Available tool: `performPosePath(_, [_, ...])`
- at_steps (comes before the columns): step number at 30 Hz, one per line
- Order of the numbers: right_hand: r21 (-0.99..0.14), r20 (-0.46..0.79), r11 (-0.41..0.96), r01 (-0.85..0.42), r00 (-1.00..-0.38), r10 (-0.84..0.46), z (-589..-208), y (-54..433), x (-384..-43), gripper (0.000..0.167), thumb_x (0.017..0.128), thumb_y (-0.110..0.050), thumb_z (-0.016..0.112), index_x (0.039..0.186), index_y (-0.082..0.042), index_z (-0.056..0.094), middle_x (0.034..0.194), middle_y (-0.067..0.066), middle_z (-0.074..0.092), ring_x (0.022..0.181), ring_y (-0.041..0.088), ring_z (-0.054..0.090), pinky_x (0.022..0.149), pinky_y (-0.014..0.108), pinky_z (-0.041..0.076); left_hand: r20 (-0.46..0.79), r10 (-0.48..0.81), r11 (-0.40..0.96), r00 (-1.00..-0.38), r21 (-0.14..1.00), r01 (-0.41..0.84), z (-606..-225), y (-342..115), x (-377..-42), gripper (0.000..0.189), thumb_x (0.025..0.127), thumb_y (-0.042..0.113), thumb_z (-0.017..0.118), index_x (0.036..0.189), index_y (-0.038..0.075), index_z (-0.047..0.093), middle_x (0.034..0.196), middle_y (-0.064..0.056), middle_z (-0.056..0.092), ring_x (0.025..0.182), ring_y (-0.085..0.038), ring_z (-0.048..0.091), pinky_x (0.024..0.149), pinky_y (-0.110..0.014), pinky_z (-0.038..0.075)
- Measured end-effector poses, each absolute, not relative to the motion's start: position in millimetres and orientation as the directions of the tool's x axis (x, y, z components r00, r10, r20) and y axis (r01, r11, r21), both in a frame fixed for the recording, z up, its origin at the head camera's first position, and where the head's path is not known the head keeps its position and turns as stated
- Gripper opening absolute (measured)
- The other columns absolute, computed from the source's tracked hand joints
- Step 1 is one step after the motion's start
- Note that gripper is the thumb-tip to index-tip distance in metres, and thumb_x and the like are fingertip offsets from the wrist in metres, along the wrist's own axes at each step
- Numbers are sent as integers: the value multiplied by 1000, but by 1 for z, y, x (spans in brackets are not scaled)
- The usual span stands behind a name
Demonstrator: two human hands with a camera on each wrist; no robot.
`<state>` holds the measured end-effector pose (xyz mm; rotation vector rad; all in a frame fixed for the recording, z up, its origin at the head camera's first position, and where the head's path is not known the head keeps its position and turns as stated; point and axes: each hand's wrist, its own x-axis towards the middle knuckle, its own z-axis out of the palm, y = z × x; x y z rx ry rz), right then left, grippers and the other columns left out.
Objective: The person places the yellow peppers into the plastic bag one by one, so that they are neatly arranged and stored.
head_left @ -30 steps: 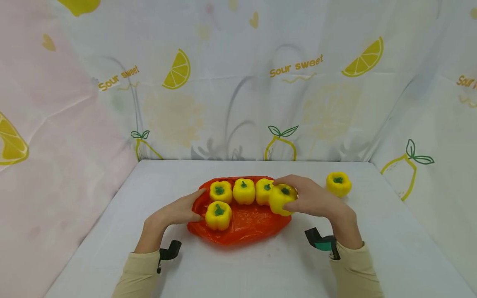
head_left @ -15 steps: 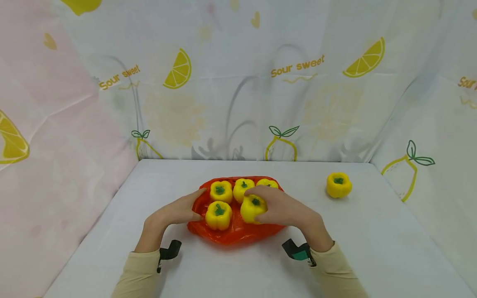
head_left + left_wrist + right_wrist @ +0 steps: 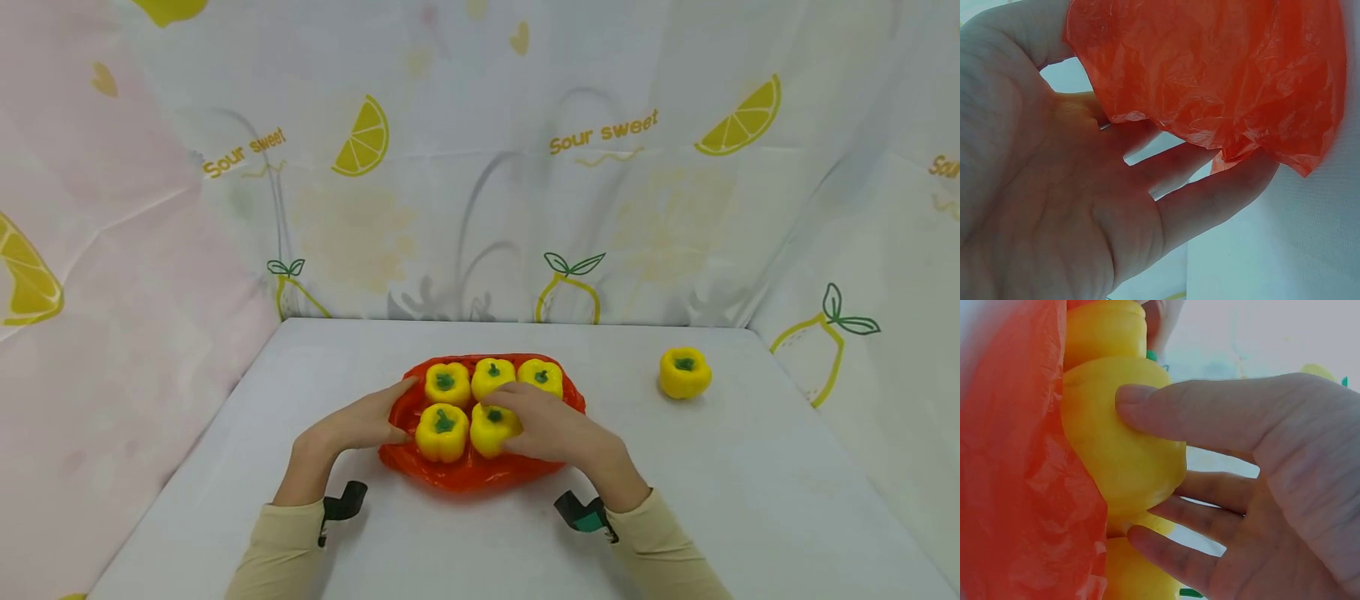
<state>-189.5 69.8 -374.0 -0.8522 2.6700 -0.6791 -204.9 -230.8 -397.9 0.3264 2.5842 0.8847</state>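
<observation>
Several yellow bell peppers with green stems, one of them a left front bell pepper [image 3: 442, 433], sit in two rows on a crumpled red plastic bag [image 3: 465, 477]. My right hand [image 3: 551, 425] holds the front right bell pepper [image 3: 491, 432] between thumb and fingers. The right wrist view shows its thumb lying across this pepper's side. At the bag's left end, my left hand [image 3: 365, 421] touches the plastic with spread, fairly straight fingers. Their tips are hidden behind the bag [image 3: 1210, 69] in the left wrist view.
A single yellow bell pepper [image 3: 685, 372] stands apart at the back right of the white table [image 3: 750, 483]. Behind the table hangs a lemon-print cloth [image 3: 465, 208], with more cloth on both sides.
My right hand has carried its bell pepper leftward across the bag and down beside the left front one. The left hand has stayed in place.
</observation>
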Motion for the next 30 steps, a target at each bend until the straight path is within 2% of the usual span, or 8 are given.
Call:
performPosePath(13, [-414, -49, 762, -498, -824, -565, -375, 66, -187, 53, 87, -29, 76, 137, -23, 59, 135, 0, 56, 124, 18, 52, 104, 40, 52, -281, 341, 768, -897, 634, 94, -396, -229, -204, 88, 83, 16, 71, 158, 14, 26, 158, -11, 39, 140, -33, 41, 108, -58, 45])
performPosePath(20, [-495, -26, 724, -480, -825, -564, -368, 77, -189, 53, 85, -31, 78, 135, -24, 61, 138, -1, 55, 131, 20, 48, 107, 42, 49, -283, 337, 765, -898, 638, 86, -397, -230, -204, 88, 82, 16, 71, 158, 15, 26, 158, -11, 38, 140, -33, 41, 108, -57, 45])
performPosePath(23, [-509, -9, 722, -468, -836, -548, -365, 84, -192, 53, 85, -32, 78, 134, -24, 61, 137, -3, 55, 129, 18, 48, 106, 42, 50, -283, 337, 765, -898, 638, 86, -396, -230, -204, 88, 82, 16, 72, 158, 15, 26, 158, -11, 38, 140, -34, 40, 107, -57, 46])
performPosePath(30, [-532, 23, 721, -444, -859, -511, -361, 102, -199, 52, 87, -27, 77, 135, -19, 59, 140, 1, 54, 129, 22, 49, 108, 48, 48, -289, 334, 772, -897, 630, 84, -398, -228, -205, 87, 83, 17, 71, 158, 17, 26, 158, -10, 38, 140, -32, 41, 109, -57, 44])
